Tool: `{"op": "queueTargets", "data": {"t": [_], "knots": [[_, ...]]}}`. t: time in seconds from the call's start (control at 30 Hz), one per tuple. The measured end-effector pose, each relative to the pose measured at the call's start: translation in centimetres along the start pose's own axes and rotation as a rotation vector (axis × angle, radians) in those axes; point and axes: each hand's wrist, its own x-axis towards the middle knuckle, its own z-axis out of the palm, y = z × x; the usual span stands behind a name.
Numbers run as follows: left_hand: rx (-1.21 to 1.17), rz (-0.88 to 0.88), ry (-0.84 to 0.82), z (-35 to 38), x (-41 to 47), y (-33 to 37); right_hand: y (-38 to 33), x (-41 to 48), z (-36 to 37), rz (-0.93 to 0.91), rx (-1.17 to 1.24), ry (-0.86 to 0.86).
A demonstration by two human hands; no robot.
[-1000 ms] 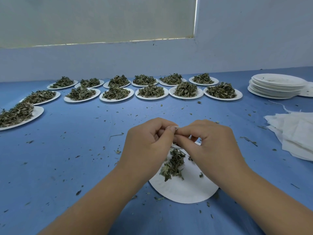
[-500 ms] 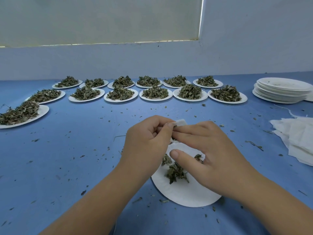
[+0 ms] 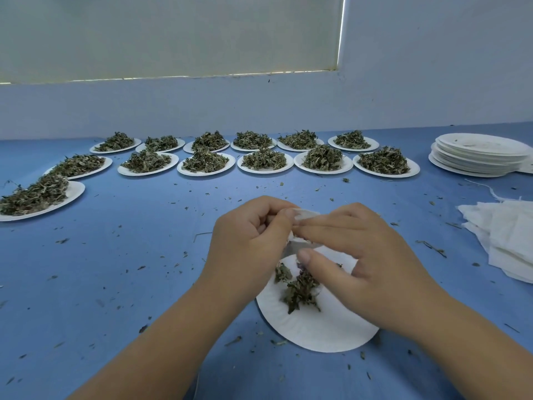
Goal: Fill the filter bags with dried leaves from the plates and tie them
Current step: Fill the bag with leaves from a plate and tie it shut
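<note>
A white paper plate [image 3: 317, 330] lies on the blue table right in front of me, with a small clump of dried leaves [image 3: 300, 290] left on it. Above its far edge my left hand [image 3: 248, 243] pinches the rim of a small white filter bag [image 3: 305, 215]. My right hand [image 3: 366, 261] holds the bag from the other side, its fingers stretched along the bag's mouth and its thumb spread below, over the leaves. Most of the bag is hidden between the two hands.
Several paper plates heaped with dried leaves [image 3: 265, 161] stand in two rows at the back and along the left. A stack of bare plates [image 3: 478, 157] sits at the far right. A pile of white filter bags [image 3: 504, 235] lies at the right edge. Leaf crumbs dot the cloth.
My right hand has opened from a tight pinch at the left hand and spread its fingers along the bag, thumb dropping toward the leaves. A white corner of the bag now shows.
</note>
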Motion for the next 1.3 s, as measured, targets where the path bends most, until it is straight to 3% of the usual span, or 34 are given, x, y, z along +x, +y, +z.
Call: {"op": "queueTargets", "data": {"t": [0.13, 0.37, 0.47, 0.57, 0.63, 0.7, 0.77, 0.83, 0.93, 1.13, 1.3], "knots": [[0.005, 0.016, 0.029, -0.3, 0.2, 0.0, 0.8, 0.1, -0.8, 0.015, 0.006, 0.052], [0.025, 0.033, -0.093, 0.4, -0.5, -0.1, 0.3, 0.2, 0.2, -0.082, -0.084, -0.182], [0.007, 0.029, -0.070, 0.1, -0.2, -0.3, 0.5, 0.1, -0.2, -0.105, -0.055, -0.081], [0.037, 0.060, 0.016, -0.7, 0.2, -0.4, 0.7, 0.1, -1.4, 0.025, 0.113, 0.121], [0.030, 0.063, 0.067, -1.2, 0.6, -0.3, 0.9, 0.2, -1.9, 0.119, 0.151, 0.169], [0.025, 0.064, 0.117, -1.7, 0.8, -0.2, 1.2, 0.3, -2.0, 0.246, 0.116, 0.063], [0.036, 0.067, 0.157, -2.0, 1.1, -0.2, 1.5, 0.3, -1.5, 0.335, -0.009, -0.170], [0.056, 0.082, 0.193, -2.3, 1.2, -0.1, 1.4, 0.0, -0.7, 0.323, -0.101, -0.389], [0.094, 0.110, 0.225, -2.4, 1.3, -0.2, 1.0, -0.3, 0.5, 0.200, -0.167, -0.560], [0.180, 0.156, 0.188, -2.2, 1.2, -0.3, 0.8, -0.7, 2.1, 0.005, -0.238, -0.615], [0.227, 0.167, 0.172, -2.1, 1.2, -0.5, 0.8, -0.4, 1.8, -0.042, -0.166, -0.600]]}}
